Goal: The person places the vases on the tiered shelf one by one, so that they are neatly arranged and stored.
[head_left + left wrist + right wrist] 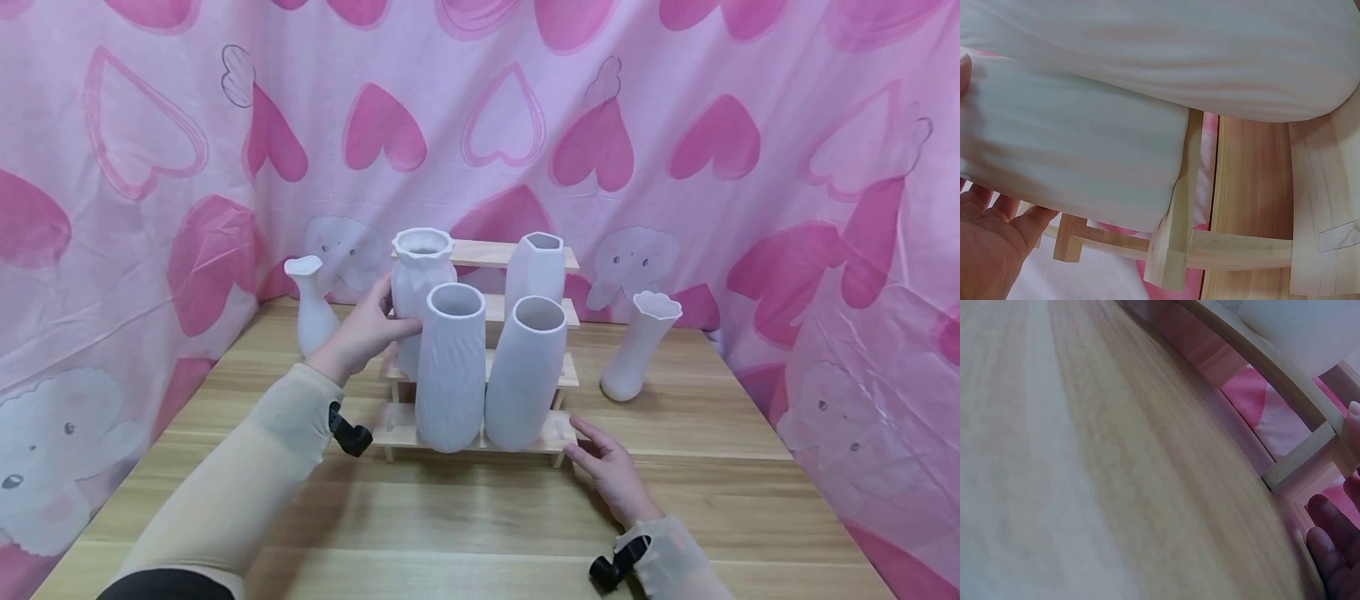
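Left grip (367,327) holds ruffled vase (411,292), rim (423,251) visible only in head view; right grip (611,473) touches stand (396,423), whether pinching unclear.

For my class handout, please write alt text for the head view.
A person's left hand grips a ruffled-rim white vase at a stepped wooden stand bearing three more white vases; the right hand touches its lowest shelf. Two slender vases flank the stand on the table.
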`<state>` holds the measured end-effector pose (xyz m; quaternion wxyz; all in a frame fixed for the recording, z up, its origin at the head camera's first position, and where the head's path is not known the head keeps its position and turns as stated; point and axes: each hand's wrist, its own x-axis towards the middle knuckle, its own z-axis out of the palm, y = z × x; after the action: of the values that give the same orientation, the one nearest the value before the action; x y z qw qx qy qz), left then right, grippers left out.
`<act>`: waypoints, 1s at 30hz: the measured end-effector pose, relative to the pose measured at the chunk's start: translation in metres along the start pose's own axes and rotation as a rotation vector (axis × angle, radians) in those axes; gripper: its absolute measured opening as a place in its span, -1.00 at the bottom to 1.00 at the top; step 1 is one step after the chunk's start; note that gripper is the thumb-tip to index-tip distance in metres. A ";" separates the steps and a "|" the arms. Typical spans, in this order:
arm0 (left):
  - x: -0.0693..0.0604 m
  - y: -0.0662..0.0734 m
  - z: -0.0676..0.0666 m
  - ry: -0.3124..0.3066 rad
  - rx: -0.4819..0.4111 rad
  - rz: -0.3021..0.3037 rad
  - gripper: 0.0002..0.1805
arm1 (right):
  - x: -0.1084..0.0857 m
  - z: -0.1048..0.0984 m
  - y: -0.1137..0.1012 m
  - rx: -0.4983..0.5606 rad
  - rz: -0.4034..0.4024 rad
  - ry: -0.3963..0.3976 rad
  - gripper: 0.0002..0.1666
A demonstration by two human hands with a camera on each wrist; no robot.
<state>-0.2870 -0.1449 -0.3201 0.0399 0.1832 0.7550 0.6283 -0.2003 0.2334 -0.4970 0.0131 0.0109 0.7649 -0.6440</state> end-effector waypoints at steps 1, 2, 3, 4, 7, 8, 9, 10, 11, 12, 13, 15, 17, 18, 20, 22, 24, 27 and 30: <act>0.001 -0.001 0.000 0.002 0.002 0.002 -0.04 | 0.000 0.000 0.000 -0.001 -0.001 -0.001 -0.32; 0.001 -0.003 -0.001 0.004 0.004 0.005 -0.05 | 0.000 0.000 0.000 0.003 0.003 0.000 -0.32; 0.002 -0.005 -0.001 0.005 0.005 0.010 -0.05 | 0.001 0.000 0.000 0.007 0.008 0.000 -0.32; 0.002 -0.006 -0.001 0.006 0.005 0.017 -0.06 | 0.001 0.000 0.000 0.007 0.011 -0.002 -0.31; 0.003 -0.009 -0.002 0.009 0.005 0.027 -0.07 | 0.001 -0.001 0.000 0.015 0.033 -0.009 -0.31; 0.003 -0.010 -0.002 0.007 0.005 0.027 -0.06 | 0.002 -0.001 0.000 0.017 0.036 -0.010 -0.31; 0.002 -0.010 -0.003 0.007 0.001 0.028 -0.06 | 0.002 -0.002 0.000 0.017 0.039 -0.012 -0.31; 0.002 -0.011 -0.004 0.009 -0.006 0.028 -0.06 | 0.002 -0.001 0.000 0.019 0.040 -0.012 -0.31; 0.002 -0.012 -0.005 0.012 -0.015 0.029 -0.06 | 0.002 -0.002 0.001 0.019 0.041 -0.014 -0.31; 0.001 -0.013 -0.007 0.017 -0.026 0.030 -0.07 | 0.002 -0.002 0.001 0.019 0.041 -0.016 -0.30; 0.000 -0.013 -0.009 0.025 -0.035 0.033 -0.09 | 0.002 -0.001 0.001 0.020 0.040 -0.018 -0.30; -0.002 -0.015 -0.014 0.042 -0.051 0.054 -0.14 | 0.003 -0.001 0.002 0.021 0.038 -0.018 -0.31; -0.005 -0.018 -0.020 0.071 -0.054 0.073 -0.18 | 0.003 -0.001 0.002 0.017 0.034 -0.013 -0.31; -0.007 -0.019 -0.023 0.088 -0.055 0.081 -0.20 | 0.002 -0.001 0.002 0.012 0.029 -0.012 -0.31; -0.010 -0.023 -0.030 0.137 -0.063 0.103 -0.24 | 0.002 -0.001 0.003 0.011 0.021 -0.005 -0.32; -0.014 -0.028 -0.039 0.211 -0.050 0.106 -0.27 | 0.002 0.000 0.003 0.013 0.012 -0.001 -0.33; -0.018 -0.033 -0.047 0.304 -0.065 0.116 -0.31 | 0.001 0.000 0.003 0.016 0.000 -0.007 -0.32; -0.023 -0.043 -0.059 0.474 -0.109 0.116 -0.36 | 0.001 0.000 0.003 0.030 -0.012 -0.011 -0.32; -0.026 -0.054 -0.069 0.629 -0.201 0.107 -0.40 | 0.001 0.000 0.003 0.027 -0.022 -0.011 -0.31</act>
<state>-0.2953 -0.2254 -0.3618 -0.2103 0.0146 0.6540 0.7265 -0.2016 0.2335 -0.5002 0.0102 -0.0007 0.7561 -0.6544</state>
